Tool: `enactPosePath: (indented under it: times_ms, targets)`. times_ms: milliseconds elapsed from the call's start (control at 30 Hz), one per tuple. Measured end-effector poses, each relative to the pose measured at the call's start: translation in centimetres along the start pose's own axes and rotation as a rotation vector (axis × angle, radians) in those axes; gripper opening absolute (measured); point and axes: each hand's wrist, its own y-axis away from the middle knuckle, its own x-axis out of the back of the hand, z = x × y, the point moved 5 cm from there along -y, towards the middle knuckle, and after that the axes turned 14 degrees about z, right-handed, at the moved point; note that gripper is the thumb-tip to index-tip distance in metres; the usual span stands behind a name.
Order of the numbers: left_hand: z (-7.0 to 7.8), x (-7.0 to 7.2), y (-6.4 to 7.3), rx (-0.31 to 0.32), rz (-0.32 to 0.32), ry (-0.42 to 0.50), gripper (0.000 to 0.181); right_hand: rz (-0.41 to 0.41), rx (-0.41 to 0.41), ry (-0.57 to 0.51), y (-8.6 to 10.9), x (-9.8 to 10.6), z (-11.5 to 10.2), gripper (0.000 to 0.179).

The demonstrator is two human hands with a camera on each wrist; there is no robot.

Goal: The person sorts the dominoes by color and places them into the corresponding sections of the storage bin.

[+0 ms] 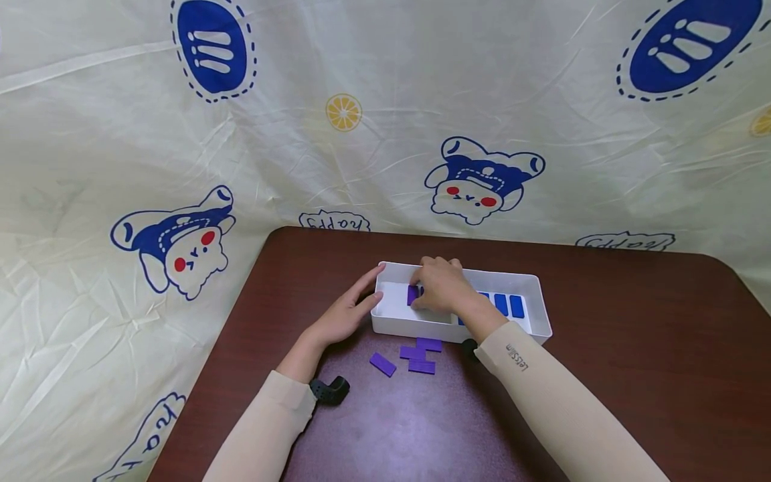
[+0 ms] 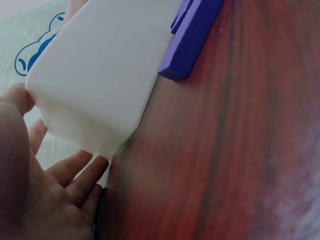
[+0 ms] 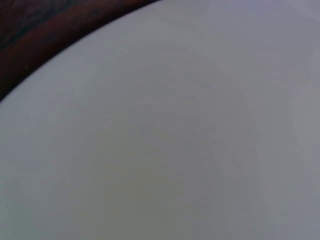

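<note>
A white rectangular box (image 1: 415, 326) stands on the table. My left hand (image 1: 337, 316) rests against its left end, thumb and fingers spread and fairly straight; the left wrist view shows the fingertips at the box's corner. Inside the box, the fingers and thumb of my right hand (image 1: 442, 288) pinch a small flat purple block (image 1: 412, 295), partly covered by the hand. Several blue blocks (image 1: 517, 306) lie in a row at the box's right side, some hidden behind my right wrist. Only a blurred white surface and a strip of table fill the right wrist view.
In front of the box several loose purple blocks (image 1: 421, 367) lie on the brown table (image 1: 632, 348); one (image 1: 382, 365) sits apart to the left. A pale printed sheet (image 1: 385, 174) hangs behind the table. Dark bands (image 1: 330, 390) are worn on the wrists.
</note>
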Motion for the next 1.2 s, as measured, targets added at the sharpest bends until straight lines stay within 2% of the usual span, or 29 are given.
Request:
enactPosePath:
  times_ms: [767, 1033, 1200]
  targets:
    - [0.11, -0.02, 0.01, -0.045, 0.017, 0.016, 0.059, 0.016, 0.016, 0.006, 0.08, 0.05, -0.04, 0.045]
    - [-0.02, -0.16, -0.22, -0.015, -0.009, 0.027, 0.061, 0.014, 0.007, 0.011, 0.04, 0.05, -0.01, 0.047]
    - [-0.23, -0.09, -0.22, -0.018, -0.008, 0.03, 0.061, 0.015, 0.002, 0.004, -0.03, -0.12, 0.05, 0.047]
